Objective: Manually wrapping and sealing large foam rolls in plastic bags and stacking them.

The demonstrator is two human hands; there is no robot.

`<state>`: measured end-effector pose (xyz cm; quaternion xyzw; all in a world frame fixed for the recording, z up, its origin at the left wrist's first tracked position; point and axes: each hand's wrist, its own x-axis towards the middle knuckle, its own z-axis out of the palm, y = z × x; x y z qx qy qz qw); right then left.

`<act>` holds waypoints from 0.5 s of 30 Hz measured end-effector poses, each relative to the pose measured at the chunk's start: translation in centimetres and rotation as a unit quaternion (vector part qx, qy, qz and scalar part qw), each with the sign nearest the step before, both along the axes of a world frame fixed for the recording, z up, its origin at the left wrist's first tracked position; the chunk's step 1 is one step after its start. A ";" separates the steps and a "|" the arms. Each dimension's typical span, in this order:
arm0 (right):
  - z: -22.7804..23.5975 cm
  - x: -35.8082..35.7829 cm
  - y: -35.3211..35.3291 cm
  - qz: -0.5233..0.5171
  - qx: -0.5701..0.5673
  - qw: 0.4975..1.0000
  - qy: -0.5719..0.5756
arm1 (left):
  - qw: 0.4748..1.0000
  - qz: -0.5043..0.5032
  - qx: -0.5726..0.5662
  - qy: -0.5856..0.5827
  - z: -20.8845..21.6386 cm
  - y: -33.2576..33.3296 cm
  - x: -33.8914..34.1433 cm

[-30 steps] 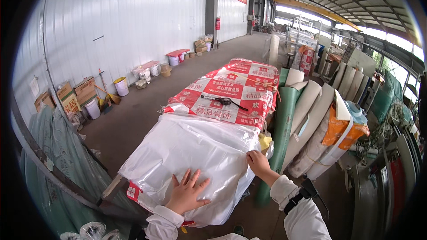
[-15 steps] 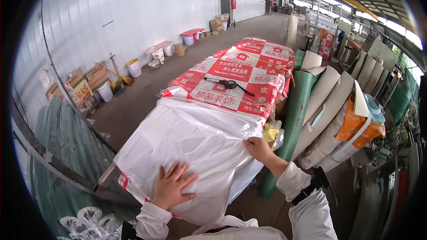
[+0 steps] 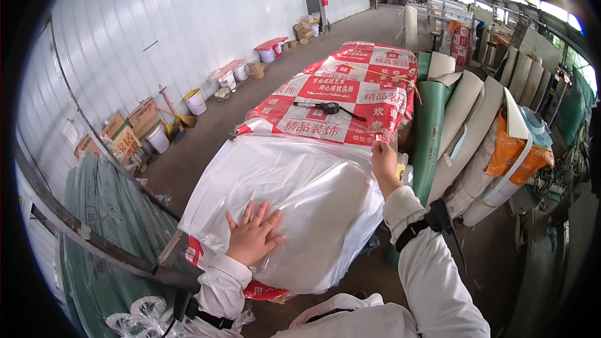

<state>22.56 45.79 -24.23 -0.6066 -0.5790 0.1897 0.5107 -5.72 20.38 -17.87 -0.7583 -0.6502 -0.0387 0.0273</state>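
Note:
A white, slightly see-through plastic sheet (image 3: 300, 181) covers the near part of a long stack, creased and shiny. My left hand (image 3: 253, 238) lies flat on it, fingers spread. Red-and-white printed plastic sheeting (image 3: 341, 91) covers the far part and also shows under the near left corner. At the right edge, where the white and printed parts meet, my right hand (image 3: 385, 166) is closed in a pinch on the plastic sheet; which layer is between the fingertips is hard to tell. A black tape measure (image 3: 330, 108) rests on the printed part.
Green and beige rolls (image 3: 429, 141) stand close along the right side, with an orange-wrapped bundle (image 3: 508, 150) beyond. A metal rail (image 3: 94, 241) and green-wrapped lengths (image 3: 103, 213) flank the left. Buckets (image 3: 195, 102) and cardboard boxes (image 3: 144, 117) line the wall.
My right hand has moved forward along the sheet's right edge to the printed part. My left hand stays flat on the white sheet. The view has shifted slightly.

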 end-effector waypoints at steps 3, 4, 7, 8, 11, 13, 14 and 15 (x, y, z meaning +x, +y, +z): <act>-1.8 2.2 -5.0 0.039 -0.023 0.989 0.143 | 0.998 0.049 0.031 0.026 0.0 -0.5 0.6; -4.5 3.3 -6.7 0.037 -0.132 0.968 0.212 | 0.998 0.045 0.040 0.029 0.5 -0.8 1.3; -13.7 3.8 -12.4 0.082 -0.278 0.894 0.342 | 1.000 -0.008 -0.016 -0.007 -0.1 -1.9 3.7; -16.4 3.6 -13.7 0.072 -0.386 0.849 0.353 | 1.000 -0.023 -0.019 -0.006 -0.6 -1.5 4.0; -17.4 -1.3 -16.9 0.189 -0.471 0.676 0.534 | 0.998 -0.027 -0.052 0.002 -1.5 0.1 3.7; -16.4 -3.9 -17.6 0.242 -0.427 0.678 0.548 | 0.998 -0.036 -0.055 -0.003 -1.7 1.2 4.1; -15.4 -4.6 -18.0 0.251 -0.406 0.689 0.546 | 0.998 -0.039 -0.055 -0.014 -1.7 1.8 4.4; -14.4 -5.0 -18.2 0.231 -0.376 0.707 0.553 | 0.998 -0.034 -0.046 -0.022 -1.6 2.3 4.8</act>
